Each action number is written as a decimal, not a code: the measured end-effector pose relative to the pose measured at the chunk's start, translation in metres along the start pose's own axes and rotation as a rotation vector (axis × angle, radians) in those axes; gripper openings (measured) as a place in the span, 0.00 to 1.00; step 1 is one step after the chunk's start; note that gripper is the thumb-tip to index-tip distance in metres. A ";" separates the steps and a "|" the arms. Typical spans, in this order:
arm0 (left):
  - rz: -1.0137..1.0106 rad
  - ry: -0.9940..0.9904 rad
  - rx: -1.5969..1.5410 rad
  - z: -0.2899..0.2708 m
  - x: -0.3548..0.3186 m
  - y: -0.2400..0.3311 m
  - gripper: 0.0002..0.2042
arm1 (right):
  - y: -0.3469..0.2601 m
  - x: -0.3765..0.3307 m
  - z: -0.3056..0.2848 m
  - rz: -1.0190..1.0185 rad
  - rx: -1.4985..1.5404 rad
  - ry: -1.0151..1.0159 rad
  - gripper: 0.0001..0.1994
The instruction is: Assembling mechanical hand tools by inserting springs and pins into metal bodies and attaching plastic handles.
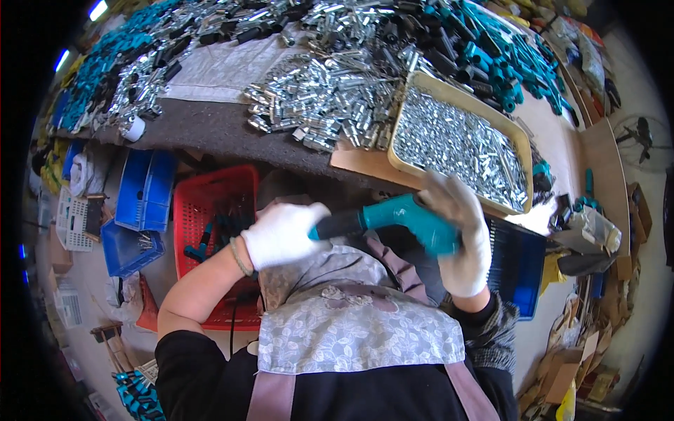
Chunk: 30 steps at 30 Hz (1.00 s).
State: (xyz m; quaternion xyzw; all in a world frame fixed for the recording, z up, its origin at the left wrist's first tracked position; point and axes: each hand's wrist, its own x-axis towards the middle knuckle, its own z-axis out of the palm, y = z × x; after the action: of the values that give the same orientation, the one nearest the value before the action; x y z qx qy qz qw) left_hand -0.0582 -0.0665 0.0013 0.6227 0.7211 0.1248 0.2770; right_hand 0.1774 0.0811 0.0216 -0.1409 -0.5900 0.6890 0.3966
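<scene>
The left hand (286, 235), in a white knitted glove, wraps its fingers around the black end of a teal-and-black tool (413, 219). The tool is in the air just off the near edge of the workbench (217, 130), over the person's lap, its curved teal end toward the right. The right hand (460, 228), also gloved, is at that teal end, fingers stretched out and blurred; whether its palm presses on the tool is unclear.

Beyond the right hand, a cream tray (398, 140) full of small metal pieces lies slantwise along the near edge, toward the bench's right end. To its left, a heap of shiny metal fittings (323, 105) spreads to that same edge. Teal parts (491, 59) are piled toward the far right corner, and more teal pieces (105, 63) cover the left end. Below the near edge, a red basket (242, 184) holding teal-and-black items stands left of the lap, and a blue bin (531, 281) stands right.
</scene>
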 end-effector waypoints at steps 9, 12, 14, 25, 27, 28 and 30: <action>0.039 0.224 -0.062 0.032 -0.001 -0.025 0.16 | 0.021 -0.007 0.013 -0.405 -0.319 -0.116 0.15; 0.449 0.214 -0.035 0.041 -0.022 -0.013 0.15 | 0.006 0.010 -0.005 -0.075 -0.357 -0.018 0.25; 0.417 0.468 -0.095 0.030 -0.013 -0.015 0.16 | 0.017 0.010 -0.008 -0.168 -0.399 0.042 0.26; -0.006 0.429 -0.233 0.035 0.000 -0.030 0.15 | 0.013 0.004 0.024 -0.354 -0.337 -0.197 0.17; 0.269 0.329 -0.056 0.046 -0.008 -0.015 0.13 | 0.010 0.020 0.013 -0.371 -0.420 -0.422 0.16; 0.517 0.282 -0.018 0.039 -0.013 -0.012 0.14 | 0.019 0.022 0.001 -0.207 -0.272 -0.343 0.17; 0.477 0.299 -0.094 0.037 -0.014 -0.016 0.15 | 0.014 0.025 -0.006 -0.051 -0.224 -0.067 0.24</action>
State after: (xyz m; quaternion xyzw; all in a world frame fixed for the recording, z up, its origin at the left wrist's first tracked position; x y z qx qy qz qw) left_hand -0.0499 -0.0888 -0.0340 0.7360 0.5804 0.3101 0.1589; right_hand 0.1601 0.1035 0.0138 -0.1461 -0.6796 0.6128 0.3760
